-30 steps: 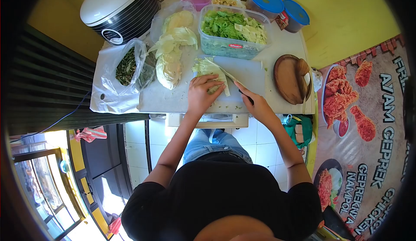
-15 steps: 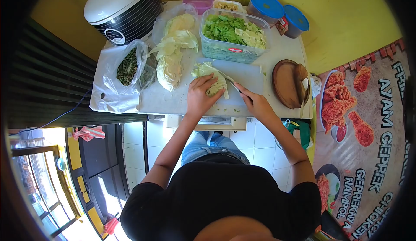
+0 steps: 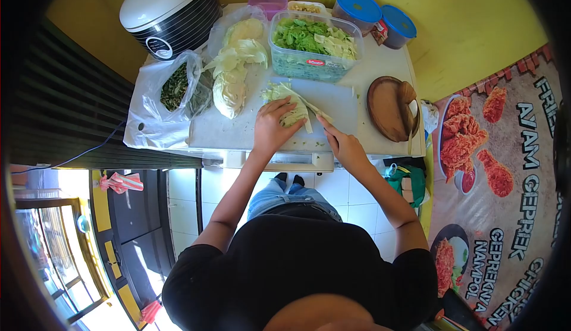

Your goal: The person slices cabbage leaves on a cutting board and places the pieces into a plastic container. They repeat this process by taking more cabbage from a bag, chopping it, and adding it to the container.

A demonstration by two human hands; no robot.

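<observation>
My left hand point(image 3: 274, 123) presses a piece of pale green cabbage point(image 3: 296, 115) against a white cutting board point(image 3: 345, 102), its fingers bent over the top and the thumb at the near side. In my right hand point(image 3: 346, 148) is a knife point(image 3: 311, 106), the handle mostly hidden by the fingers. The blade runs along the cabbage's right side, where a cut strip point(image 3: 324, 115) leans away. Beyond the board stands a clear plastic container point(image 3: 297, 63) of chopped green leaves. A pale Chinese cabbage point(image 3: 229, 93) lies left of the board.
At the right sits a round wooden mortar point(image 3: 385, 110) with a pestle point(image 3: 407, 96). A plastic bag of dark leaves point(image 3: 174, 87) and a rice cooker point(image 3: 172, 19) occupy the left. Blue-lidded tubs point(image 3: 358, 7) and a purple container point(image 3: 267, 1) line the wall.
The knife and my right hand have shifted slightly left, and a cabbage strip now leans off to the right of the blade. My left hand stays on the cabbage. The whole view has shifted slightly.
</observation>
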